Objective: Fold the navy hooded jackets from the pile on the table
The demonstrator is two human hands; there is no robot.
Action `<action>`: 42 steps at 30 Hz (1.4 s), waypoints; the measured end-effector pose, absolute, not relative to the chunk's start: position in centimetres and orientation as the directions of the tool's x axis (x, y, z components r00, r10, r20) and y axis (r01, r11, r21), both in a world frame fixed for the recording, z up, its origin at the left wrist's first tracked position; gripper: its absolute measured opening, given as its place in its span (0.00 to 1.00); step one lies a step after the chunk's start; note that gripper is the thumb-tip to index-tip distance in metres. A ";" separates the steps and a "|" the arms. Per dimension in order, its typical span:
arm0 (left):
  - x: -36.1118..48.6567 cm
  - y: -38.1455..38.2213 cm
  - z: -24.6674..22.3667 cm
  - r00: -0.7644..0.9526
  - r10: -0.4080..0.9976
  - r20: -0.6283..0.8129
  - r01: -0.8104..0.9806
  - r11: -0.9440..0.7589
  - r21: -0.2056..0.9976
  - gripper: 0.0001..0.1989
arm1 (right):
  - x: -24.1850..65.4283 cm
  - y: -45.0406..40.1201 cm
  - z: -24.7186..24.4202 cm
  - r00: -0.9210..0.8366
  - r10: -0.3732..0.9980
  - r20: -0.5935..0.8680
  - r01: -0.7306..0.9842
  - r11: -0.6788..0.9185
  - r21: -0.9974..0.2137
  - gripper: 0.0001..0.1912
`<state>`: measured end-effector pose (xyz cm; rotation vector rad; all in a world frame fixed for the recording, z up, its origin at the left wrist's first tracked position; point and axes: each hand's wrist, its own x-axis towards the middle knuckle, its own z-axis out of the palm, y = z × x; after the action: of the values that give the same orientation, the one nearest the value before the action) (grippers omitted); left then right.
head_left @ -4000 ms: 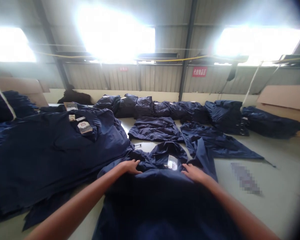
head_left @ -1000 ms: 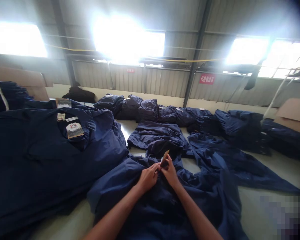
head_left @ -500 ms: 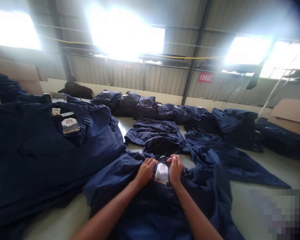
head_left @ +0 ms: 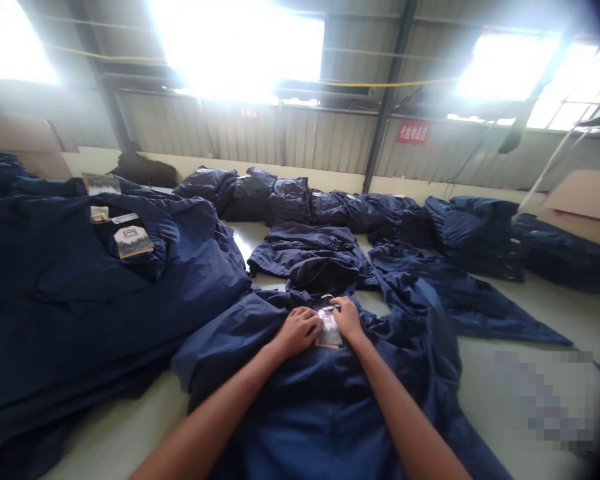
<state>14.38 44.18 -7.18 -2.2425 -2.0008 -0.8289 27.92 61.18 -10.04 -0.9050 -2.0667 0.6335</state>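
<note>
A navy jacket (head_left: 305, 427) lies spread on a pale surface directly below me, its collar pointing away from me. A small white hang tag (head_left: 329, 329) in a clear sleeve sits at the collar. My left hand (head_left: 296, 332) is curled against the tag's left side, and my right hand (head_left: 347, 318) pinches its upper edge. The two hands nearly touch. Their fingers hide part of the tag, and its print is too small to read.
A large navy garment pile (head_left: 110, 313) with printed cards (head_left: 133, 241) lies at the left. Folded navy jackets (head_left: 290, 203) line the back. Another navy jacket (head_left: 460, 303) spreads to the right, and cardboard sheets (head_left: 583, 200) lean at the far right.
My hands have closed in on the tag, which was lying open between them half a second ago. The view has tilted slightly upward.
</note>
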 end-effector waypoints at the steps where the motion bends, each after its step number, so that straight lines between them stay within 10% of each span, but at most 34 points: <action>1: 14.4 44.2 -7.1 0.033 0.919 0.394 0.930 -0.172 0.323 0.11 | 28.0 61.3 -10.0 -0.451 0.766 0.459 0.381 0.630 -0.677 0.17; 16: 14.5 44.2 -6.9 0.033 0.927 0.374 0.933 -0.163 0.320 0.11 | 28.4 60.5 -8.9 -0.551 0.667 0.502 0.151 0.671 -0.726 0.16; 21: 14.4 44.2 -7.0 0.026 0.931 0.365 0.937 -0.149 0.315 0.15 | 28.5 60.1 -8.6 -0.554 0.708 0.439 0.199 0.624 -0.756 0.29; 42: 14.4 44.6 -7.7 -0.070 0.929 0.363 0.960 -0.037 0.278 0.18 | 27.5 61.0 -10.4 -0.483 0.726 0.490 0.334 0.670 -0.663 0.21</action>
<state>14.37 44.60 -7.66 -2.0958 -2.1332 -0.7170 27.49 61.02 -10.38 -0.8152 -2.0916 0.6304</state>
